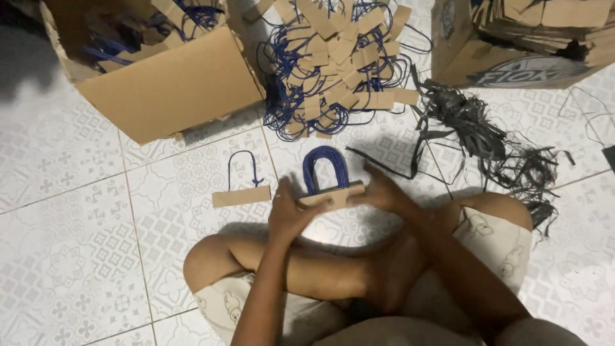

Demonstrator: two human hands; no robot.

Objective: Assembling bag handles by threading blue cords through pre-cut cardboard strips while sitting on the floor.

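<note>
Both hands, left hand (289,214) and right hand (378,192), pinch the stack of brown cardboard strips with blue cord loops (328,179) at frame centre, its long axis running left-right between them.

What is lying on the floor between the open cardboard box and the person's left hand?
In the head view, a single cardboard strip with a blue cord loop lies on the tiles between the open cardboard box and the left hand.

Both hands (291,214) (378,191) clasp stacked blue-cord handles (327,182) above tiled floor (70,211).
</note>
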